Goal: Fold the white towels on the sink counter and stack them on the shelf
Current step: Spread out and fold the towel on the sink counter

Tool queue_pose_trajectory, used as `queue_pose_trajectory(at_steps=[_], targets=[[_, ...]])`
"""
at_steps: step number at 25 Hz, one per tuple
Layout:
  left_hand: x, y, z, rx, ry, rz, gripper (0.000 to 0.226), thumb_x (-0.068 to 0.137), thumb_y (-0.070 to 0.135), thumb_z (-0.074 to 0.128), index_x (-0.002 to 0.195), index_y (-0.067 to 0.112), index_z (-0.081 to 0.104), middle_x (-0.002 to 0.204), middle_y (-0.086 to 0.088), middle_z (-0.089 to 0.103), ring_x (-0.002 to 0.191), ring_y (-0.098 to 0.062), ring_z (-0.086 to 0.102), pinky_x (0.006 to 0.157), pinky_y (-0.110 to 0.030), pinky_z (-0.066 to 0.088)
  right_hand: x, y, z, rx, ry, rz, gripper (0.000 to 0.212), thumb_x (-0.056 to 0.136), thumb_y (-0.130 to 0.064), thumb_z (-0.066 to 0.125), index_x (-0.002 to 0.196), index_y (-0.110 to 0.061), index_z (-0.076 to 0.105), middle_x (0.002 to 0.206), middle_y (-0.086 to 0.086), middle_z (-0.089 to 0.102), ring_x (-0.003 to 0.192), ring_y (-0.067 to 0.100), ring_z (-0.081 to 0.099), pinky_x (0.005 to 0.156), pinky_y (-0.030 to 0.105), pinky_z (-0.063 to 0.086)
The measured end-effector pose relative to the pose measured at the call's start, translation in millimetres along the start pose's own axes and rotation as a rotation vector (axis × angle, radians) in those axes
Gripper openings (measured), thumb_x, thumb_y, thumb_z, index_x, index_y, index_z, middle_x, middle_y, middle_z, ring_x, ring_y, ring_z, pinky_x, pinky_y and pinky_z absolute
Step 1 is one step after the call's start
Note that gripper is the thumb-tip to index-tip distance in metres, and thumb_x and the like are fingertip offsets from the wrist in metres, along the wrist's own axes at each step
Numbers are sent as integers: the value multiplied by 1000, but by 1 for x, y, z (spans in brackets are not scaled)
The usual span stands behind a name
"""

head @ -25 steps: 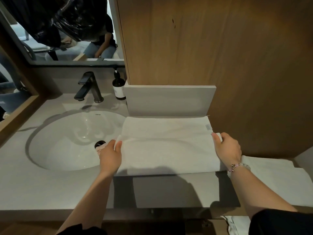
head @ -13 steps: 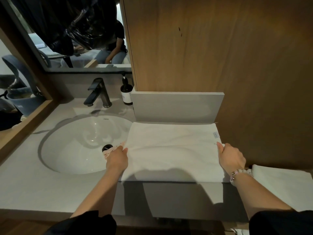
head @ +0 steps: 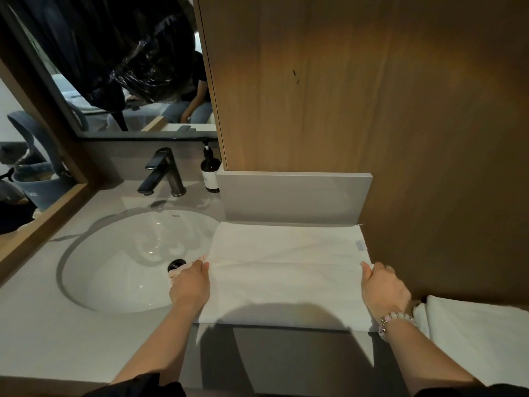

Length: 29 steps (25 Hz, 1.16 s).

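The towel (head: 286, 270) is laid flat on the desk (head: 43, 339), stretched between the fingers. Its left edge is pinched by the left hand (head: 189, 287), its right edge by the right hand (head: 383, 290).

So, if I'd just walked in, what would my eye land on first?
Most likely the white towel spread flat on the counter, just right of the sink basin. The left hand pinches its left edge and the right hand its right edge. A black faucet stands behind the basin, and a second folded towel lies at the far right.
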<state>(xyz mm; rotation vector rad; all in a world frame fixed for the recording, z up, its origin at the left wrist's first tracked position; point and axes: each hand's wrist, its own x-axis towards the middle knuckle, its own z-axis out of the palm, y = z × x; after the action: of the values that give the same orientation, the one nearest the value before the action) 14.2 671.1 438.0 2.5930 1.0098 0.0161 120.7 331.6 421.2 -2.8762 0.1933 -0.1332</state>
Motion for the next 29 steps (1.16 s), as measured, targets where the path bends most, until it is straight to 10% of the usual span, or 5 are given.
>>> queue_pose_trajectory(at_steps=[9, 14, 18, 23, 29], targets=[[-29, 36, 0, -15, 249, 360, 43, 94, 26, 38, 123, -2, 53, 123, -21, 57, 111, -38, 54, 93, -43, 44, -25, -51, -13, 78, 249, -260, 31, 91, -25, 48, 115, -12, 64, 122, 8, 62, 115, 26, 57, 90, 43, 45], [-83, 74, 27, 113, -169, 601, 55, 102, 33, 15, 149, 16, -9, 154, 4, -19, 144, -20, -15, 114, -31, -11, -89, -86, 24, 84, 41, -585, 67, 102, -38, 9, 110, -13, 70, 118, 6, 66, 111, 25, 63, 93, 55, 43], [-84, 76, 36, 254, -232, 549, 62, 101, 38, 21, 148, 19, -14, 155, 0, -22, 143, -22, -19, 113, -36, -14, -88, -76, 32, -13, -36, -661, 49, 92, -50, 43, 115, -14, 69, 121, 6, 64, 109, 27, 63, 94, 51, 41], [-79, 70, 41, 271, -258, 503, 60, 100, 44, 13, 148, 23, -16, 154, 1, -25, 142, -20, -23, 111, -37, -18, -82, -63, 26, 60, -174, -664, 71, 97, -56, 12, 126, -13, 61, 132, 7, 57, 119, 26, 57, 100, 43, 37], [-76, 59, 43, 227, -216, 455, 66, 95, 55, 12, 149, 24, -11, 155, 3, -22, 143, -18, -19, 115, -37, -11, -54, -24, 1, 15, -284, -479, 80, 86, -71, 17, 151, -26, 4, 158, -6, -10, 146, 15, -9, 115, 32, -8]])
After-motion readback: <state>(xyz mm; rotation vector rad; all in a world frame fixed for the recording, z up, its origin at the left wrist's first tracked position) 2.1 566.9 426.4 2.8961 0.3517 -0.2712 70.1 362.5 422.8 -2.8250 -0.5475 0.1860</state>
